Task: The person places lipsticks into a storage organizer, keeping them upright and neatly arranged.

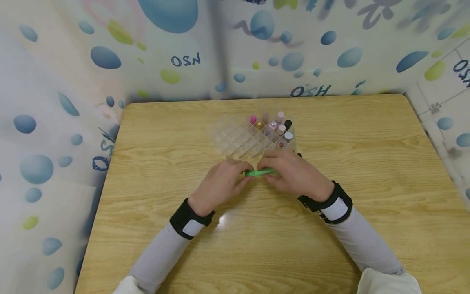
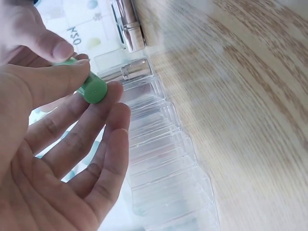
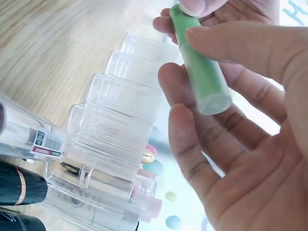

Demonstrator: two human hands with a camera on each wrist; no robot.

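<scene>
Between my two hands, just in front of the organizer, is a slim green lip balm tube [image 1: 258,172]. My left hand [image 1: 222,179] pinches its left end with thumb and fingers, and the flat green end [image 2: 96,92] faces the left wrist camera. My right hand [image 1: 293,173] pinches the other part, which ends in a paler, translucent tip [image 3: 215,102]. A seam crosses the tube between the two grips, and its parts are together. The clear stepped organizer [image 1: 231,136] stands beyond both hands, with several lipsticks and capped bottles in its right side.
In the right wrist view, a clear labelled tube [image 3: 33,137] and a black tube [image 3: 21,184] with a copper band lie by the organizer's end. The wooden table [image 1: 165,134] meets a patterned wall covering [image 1: 220,53] at the back and left.
</scene>
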